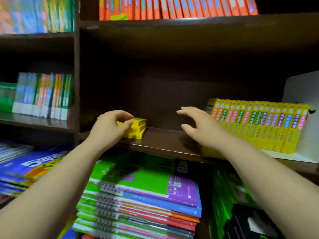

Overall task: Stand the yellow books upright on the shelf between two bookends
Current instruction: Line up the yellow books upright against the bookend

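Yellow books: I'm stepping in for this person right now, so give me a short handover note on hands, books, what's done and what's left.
Left hand: fingers closed around a small stack of yellow books lying flat at the left of the middle shelf.
Right hand: open, empty, beside the row.
Done: a long row of yellow books stands spines out, leaning against the white bookend at the right.
Left: stand the stack up against the row's left end. No second bookend is in view.
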Action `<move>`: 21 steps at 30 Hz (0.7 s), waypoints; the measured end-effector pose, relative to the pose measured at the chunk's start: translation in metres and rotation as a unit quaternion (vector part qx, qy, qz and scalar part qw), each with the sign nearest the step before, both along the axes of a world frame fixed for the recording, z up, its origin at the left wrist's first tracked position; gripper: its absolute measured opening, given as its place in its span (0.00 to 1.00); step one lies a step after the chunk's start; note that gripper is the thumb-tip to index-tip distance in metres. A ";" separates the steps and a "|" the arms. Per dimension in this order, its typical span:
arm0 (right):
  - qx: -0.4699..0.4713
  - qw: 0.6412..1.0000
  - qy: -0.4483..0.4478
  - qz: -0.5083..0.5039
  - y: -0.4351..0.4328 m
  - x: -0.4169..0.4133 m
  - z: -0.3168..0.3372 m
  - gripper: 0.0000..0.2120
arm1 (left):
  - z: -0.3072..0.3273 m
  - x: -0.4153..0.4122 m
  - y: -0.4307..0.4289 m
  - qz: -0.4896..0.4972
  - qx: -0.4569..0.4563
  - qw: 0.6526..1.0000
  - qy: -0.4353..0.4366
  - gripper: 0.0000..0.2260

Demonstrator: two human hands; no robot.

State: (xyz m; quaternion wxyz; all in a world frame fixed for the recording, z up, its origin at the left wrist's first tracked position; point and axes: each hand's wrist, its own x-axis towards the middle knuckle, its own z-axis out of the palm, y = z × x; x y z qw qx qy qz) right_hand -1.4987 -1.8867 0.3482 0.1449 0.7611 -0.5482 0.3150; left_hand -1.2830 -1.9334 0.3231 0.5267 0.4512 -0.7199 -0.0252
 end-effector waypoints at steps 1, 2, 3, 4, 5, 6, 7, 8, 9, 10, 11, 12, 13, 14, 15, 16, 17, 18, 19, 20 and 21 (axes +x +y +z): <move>0.021 1.000 -0.016 0.001 -0.007 0.013 0.000 0.20 | -0.002 0.017 -0.005 0.013 0.005 1.000 -0.008 0.10; 0.044 0.998 -0.038 0.000 -0.016 0.026 0.001 0.20 | -0.003 0.032 -0.010 0.023 0.010 1.000 -0.015 0.11; 0.069 0.996 -0.059 -0.003 -0.024 0.040 0.003 0.20 | -0.005 0.046 -0.015 0.026 0.014 0.999 -0.022 0.12; 0.092 0.993 -0.077 -0.005 -0.033 0.053 0.005 0.20 | -0.006 0.056 -0.019 0.020 0.013 0.999 -0.034 0.13; 0.111 0.990 -0.090 -0.010 -0.044 0.066 0.007 0.20 | -0.007 0.064 -0.023 0.006 0.011 0.999 -0.052 0.15; 0.124 0.987 -0.103 -0.016 -0.054 0.078 0.009 0.20 | -0.009 0.070 -0.026 -0.014 0.003 0.997 -0.074 0.18; 0.135 0.983 -0.122 -0.023 -0.065 0.089 0.011 0.21 | -0.010 0.074 -0.030 -0.035 -0.008 0.994 -0.098 0.20; 0.142 0.979 -0.145 -0.033 -0.075 0.097 0.013 0.21 | -0.012 0.076 -0.032 -0.051 -0.023 0.991 -0.123 0.22; 0.151 0.973 -0.168 -0.044 -0.085 0.103 0.014 0.21 | -0.013 0.078 -0.035 -0.060 -0.038 0.987 -0.142 0.23; 0.163 0.967 -0.185 -0.057 -0.093 0.107 0.016 0.22 | -0.015 0.079 -0.038 -0.063 -0.045 0.985 -0.157 0.25; 0.183 0.961 -0.196 -0.072 -0.099 0.111 0.017 0.22 | -0.018 0.081 -0.041 -0.064 -0.045 0.983 -0.168 0.26; 0.209 0.953 -0.205 -0.084 -0.104 0.113 0.018 0.23 | -0.020 0.082 -0.044 -0.063 -0.044 0.981 -0.176 0.27; 0.237 0.944 -0.211 -0.094 -0.109 0.114 0.019 0.24 | -0.021 0.083 -0.045 -0.061 -0.039 0.980 -0.183 0.27; 0.264 0.936 -0.209 -0.101 -0.113 0.116 0.020 0.26 | -0.022 0.084 -0.047 -0.059 -0.039 0.980 -0.185 0.25; 0.291 0.930 -0.199 -0.106 -0.116 0.117 0.020 0.27 | -0.022 0.085 -0.048 -0.058 -0.039 0.981 -0.183 0.22; 0.312 0.925 -0.188 -0.109 -0.117 0.119 0.021 0.27 | -0.022 0.084 -0.050 -0.060 -0.043 0.982 -0.176 0.21; 0.327 0.922 -0.180 -0.106 -0.119 0.119 0.020 0.27 | -0.022 0.084 -0.050 -0.061 -0.046 0.983 -0.169 0.20; 0.335 0.920 -0.179 -0.098 -0.119 0.119 0.020 0.26 | -0.022 0.083 -0.051 -0.060 -0.048 0.984 -0.163 0.20; 0.338 0.919 -0.185 -0.087 -0.118 0.118 0.020 0.25 | -0.021 0.082 -0.051 -0.058 -0.047 0.985 -0.152 0.20; 0.340 0.918 -0.189 -0.076 -0.116 0.118 0.020 0.24 | -0.021 0.081 -0.050 -0.057 -0.044 0.988 -0.140 0.19; 0.338 0.919 -0.191 -0.065 -0.113 0.116 0.019 0.22 | -0.021 0.081 -0.049 -0.055 -0.041 0.990 -0.126 0.18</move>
